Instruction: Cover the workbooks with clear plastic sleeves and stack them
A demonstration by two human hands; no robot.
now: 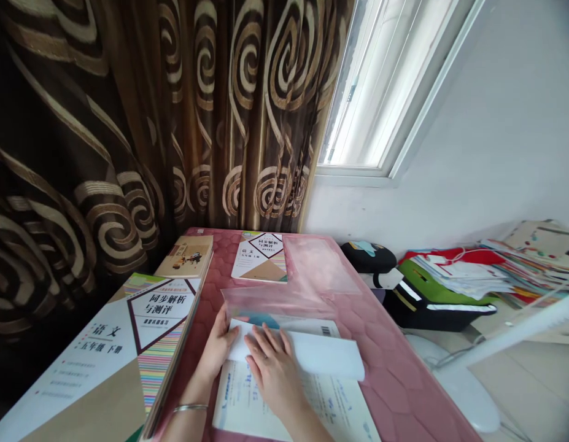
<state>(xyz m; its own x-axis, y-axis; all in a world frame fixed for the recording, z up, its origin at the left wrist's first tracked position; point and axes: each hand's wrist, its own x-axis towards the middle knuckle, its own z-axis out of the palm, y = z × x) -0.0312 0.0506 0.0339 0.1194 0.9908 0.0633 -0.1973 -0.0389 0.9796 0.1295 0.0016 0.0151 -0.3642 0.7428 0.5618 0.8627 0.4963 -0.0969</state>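
"closest to you at lower left, that large chinese workbook [95, 374]: what can you read on it?"

"bold black type in a dark diamond frame says 同步解析与测评, with 课堂巩固练习 beneath. to its left are 语文 and 五年级 下册. the lines lower down are too faint for me."

"and the one at the far side of the table?"

"that second workbook [259, 261] bears the same title, 语文, and 五年级 上册. just behind the large one lies a brown illustrated book [185, 255]; its lettering i can't make out."

"what's under your hands?"

"an open book [342, 405], right in front of me on the pink hexagon-patterned tablecloth [399, 380]. its page has small print and blue marks, too blurred to read. across its upper part a white leaf [328, 353] lies folded, smooth and blank, its near edge rounded. beyond that show a barcode [327, 331], a patch of teal and a clear plastic sheet [279, 301]."

"and your fingers?"

"my right hand [272, 362] rests on the white leaf, fingers slightly spread. my left hand [220, 344], a silver-coloured bangle [191, 407] around its wrist, is at the leaf's left end, thumb on top; the other fingers are partly hidden, so i cannot tell whether they pinch it."
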